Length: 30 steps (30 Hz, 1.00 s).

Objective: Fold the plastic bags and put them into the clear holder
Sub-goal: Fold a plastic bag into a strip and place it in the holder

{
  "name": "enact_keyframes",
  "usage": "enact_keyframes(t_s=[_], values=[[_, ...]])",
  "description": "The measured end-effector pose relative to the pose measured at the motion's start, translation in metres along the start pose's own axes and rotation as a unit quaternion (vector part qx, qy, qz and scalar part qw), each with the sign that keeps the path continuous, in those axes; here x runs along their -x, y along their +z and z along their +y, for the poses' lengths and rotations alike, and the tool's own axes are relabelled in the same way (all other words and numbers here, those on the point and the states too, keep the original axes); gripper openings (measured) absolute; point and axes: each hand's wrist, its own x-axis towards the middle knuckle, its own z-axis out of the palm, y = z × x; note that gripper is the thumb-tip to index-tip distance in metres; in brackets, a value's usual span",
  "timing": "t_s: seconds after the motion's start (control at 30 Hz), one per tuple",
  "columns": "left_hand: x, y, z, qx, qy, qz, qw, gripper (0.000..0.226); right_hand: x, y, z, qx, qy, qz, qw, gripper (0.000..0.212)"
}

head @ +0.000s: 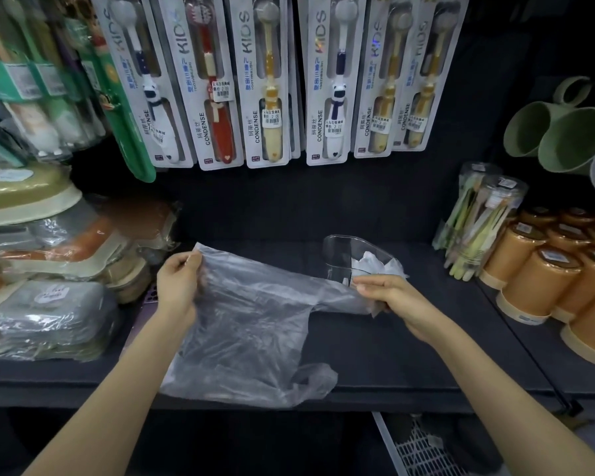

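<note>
**Plastic bag held out between 2 hands at a shop shelf**

Clear, thin and crumpled, the bag (251,324) is spread between both hands above a dark shelf (409,345). The left hand (179,283) has its grip closed on the bag's upper left corner, fingers curled over the edge. The right hand (389,293) has its grip pinched on the bag's bunched right end, thumb on top. Between them the film sags, and its lower part hangs over the shelf's front edge, with 1 handle loop trailing at the lower right.

Just behind the right hand the holder (344,255) stands on the shelf, clear, with a slanted open top. White folded plastic (371,262) sits inside it. The bag's right end crosses in front of the holder's base; whether they touch cannot be told.

Carded toothbrushes (272,80) marked KIDS hang in a row above. Green cups (564,139) hang at the upper right, orange cups (536,269) stand in rows below them, and wrapped packs (49,304) are stacked at the left. A white wire basket (423,451) shows under the shelf.
</note>
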Motion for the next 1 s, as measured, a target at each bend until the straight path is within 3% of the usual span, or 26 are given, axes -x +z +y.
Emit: enact_keyframes(t_s=[0.2, 0.33, 0.4, 0.47, 0.53, 0.63, 0.7, 0.83, 0.93, 1.0], values=[[-0.021, 0.023, -0.008, 0.0, -0.068, -0.026, 0.997, 0.02, -0.035, -0.019, 0.003, 0.028, 0.002, 0.058, 0.998, 0.04], [-0.027, 0.039, -0.001, 0.049, -0.185, -0.103, 0.976, 0.03, -0.046, -0.032, -0.007, 0.038, -0.021, 0.12, 0.992, 0.047], [-0.028, 0.039, 0.0, 0.034, -0.196, -0.138, 0.97, 0.045, -0.044, -0.036, -0.007, 0.151, -0.053, 0.18, 0.971, 0.049], [-0.023, 0.034, -0.003, -0.064, -0.13, -0.134, 0.98, 0.051, -0.029, -0.033, -0.005, 0.283, -0.098, 0.244, 0.922, 0.047], [-0.013, 0.022, -0.012, -0.218, -0.004, -0.112, 0.969, 0.042, -0.006, -0.023, -0.004, 0.297, -0.125, 0.236, 0.917, 0.04], [0.014, 0.001, -0.03, -0.374, 0.226, -0.118, 0.892, 0.01, 0.029, -0.004, 0.007, 0.262, -0.094, 0.131, 0.951, 0.028], [0.031, -0.015, -0.042, -0.408, 0.311, -0.15, 0.845, 0.009, 0.043, 0.005, 0.022, 0.269, -0.099, 0.091, 0.954, 0.035], [0.051, -0.035, -0.055, -0.395, 0.372, -0.18, 0.821, 0.008, 0.054, 0.017, 0.048, 0.286, -0.122, 0.071, 0.948, 0.054], [0.059, -0.041, -0.058, -0.392, 0.38, -0.208, 0.812, 0.035, 0.054, 0.025, 0.059, 0.311, -0.122, 0.097, 0.938, 0.026], [0.059, -0.043, -0.06, -0.391, 0.375, -0.225, 0.81, 0.038, 0.053, 0.029, 0.063, 0.299, -0.129, 0.125, 0.937, 0.011]])
